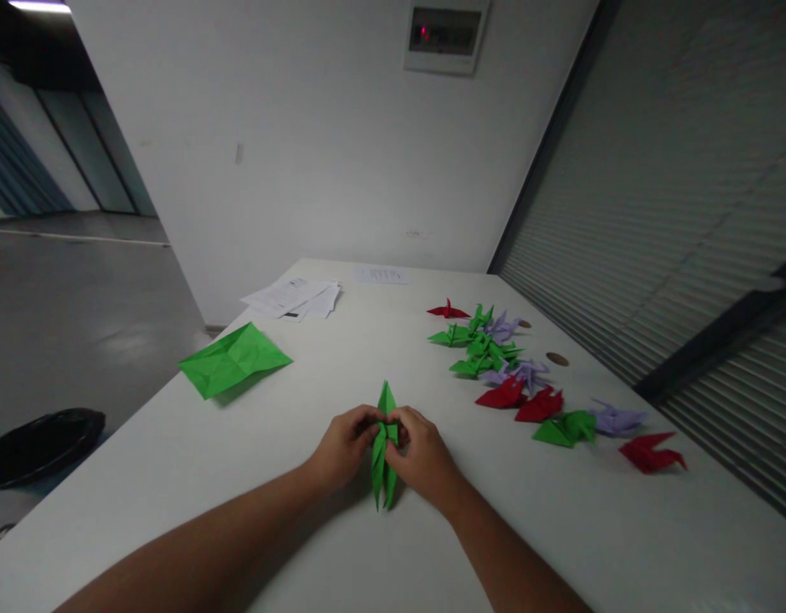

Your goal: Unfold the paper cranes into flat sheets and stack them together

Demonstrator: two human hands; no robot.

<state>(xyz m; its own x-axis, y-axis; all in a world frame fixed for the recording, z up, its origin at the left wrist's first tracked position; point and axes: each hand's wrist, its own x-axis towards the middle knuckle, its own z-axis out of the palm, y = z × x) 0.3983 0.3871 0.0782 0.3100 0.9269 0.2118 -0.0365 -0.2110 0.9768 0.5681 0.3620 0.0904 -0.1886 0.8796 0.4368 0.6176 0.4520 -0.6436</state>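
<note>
Between my hands, near the front of the white table, is a partly folded green origami paper (378, 464). One point of it sticks up away from me, and two narrow legs point toward me. My left hand (347, 443) pinches its left side near the middle. On the opposite side, my right hand (423, 451) grips the paper with thumb and fingers around a small folded flap. The fingers hide part of the folds. Farther to the left lies a creased green paper sheet (236, 358), apart from both hands.
Folded paper birds in green, purple and red, such as a red crane (651, 453), run along the table's (341, 562) right side by the window blinds (654, 213). Printed sheets (290, 296) lie at the back left. A black-lined bin (44, 438) stands left of the table.
</note>
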